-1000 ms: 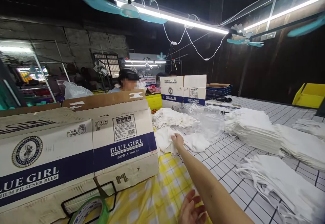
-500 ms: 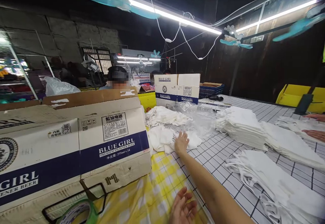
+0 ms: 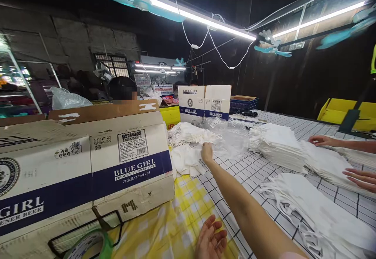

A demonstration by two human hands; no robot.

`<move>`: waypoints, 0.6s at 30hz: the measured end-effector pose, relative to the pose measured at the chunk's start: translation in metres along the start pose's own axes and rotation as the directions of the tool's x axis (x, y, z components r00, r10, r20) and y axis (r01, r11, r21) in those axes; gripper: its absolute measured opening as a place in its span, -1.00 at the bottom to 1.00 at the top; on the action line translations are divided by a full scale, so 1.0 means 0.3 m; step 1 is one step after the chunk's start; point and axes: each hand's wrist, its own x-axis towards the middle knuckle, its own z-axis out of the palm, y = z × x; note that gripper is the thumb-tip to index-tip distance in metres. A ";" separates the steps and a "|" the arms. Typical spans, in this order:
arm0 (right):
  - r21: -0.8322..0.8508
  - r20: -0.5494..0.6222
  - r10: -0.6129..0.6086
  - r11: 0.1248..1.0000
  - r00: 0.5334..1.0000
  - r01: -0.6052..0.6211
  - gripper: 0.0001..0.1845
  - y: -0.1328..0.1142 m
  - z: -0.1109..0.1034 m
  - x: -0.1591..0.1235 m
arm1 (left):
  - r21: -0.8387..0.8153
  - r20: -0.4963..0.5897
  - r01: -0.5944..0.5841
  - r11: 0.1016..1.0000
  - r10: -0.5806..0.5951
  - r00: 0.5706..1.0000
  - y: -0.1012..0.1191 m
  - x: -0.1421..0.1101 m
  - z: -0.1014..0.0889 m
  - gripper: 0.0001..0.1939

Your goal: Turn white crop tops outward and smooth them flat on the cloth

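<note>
My right hand (image 3: pixel 207 152) is stretched far out over the table, its fingers closed on the edge of a loose white cloth (image 3: pixel 188 159) in a rumpled heap. Just beyond lie more crumpled white cloths (image 3: pixel 190 133) and a clear plastic bag (image 3: pixel 235 137). At the bottom edge my left hand (image 3: pixel 211 240) hovers over the yellow checked tablecloth (image 3: pixel 176 220), fingers apart and holding nothing.
A large Blue Girl carton (image 3: pixel 88 165) stands close on the left, with a tape roll (image 3: pixel 88 245) in front. A second carton (image 3: pixel 205 102) stands at the back. Stacks of folded white cloth (image 3: pixel 276 145) and a flatter pile (image 3: pixel 317 208) lie to the right, where another person's hands (image 3: pixel 361 178) press on a stack.
My right hand went from lying flat on the cloth to gripping it a little farther away. The white piece right of it is gone. Another person's hands came in from the right.
</note>
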 end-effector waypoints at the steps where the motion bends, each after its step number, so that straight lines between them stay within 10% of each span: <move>1: 0.015 0.030 -0.022 1.000 0.999 0.022 -0.67 -0.030 0.021 -0.011 | -0.005 0.001 -0.005 1.000 0.005 1.000 -0.001 -0.001 0.000 -0.44; 9: 0.145 0.215 -0.111 0.986 0.970 0.081 -0.66 -0.061 0.049 -0.157 | -0.014 0.027 -0.008 1.000 0.008 1.000 0.013 0.001 -0.010 -0.55; 18: 0.286 0.280 -0.254 0.943 0.926 0.172 -0.64 0.304 -0.442 -0.520 | 0.126 0.157 -0.117 0.985 0.097 0.983 0.037 -0.095 0.060 -0.66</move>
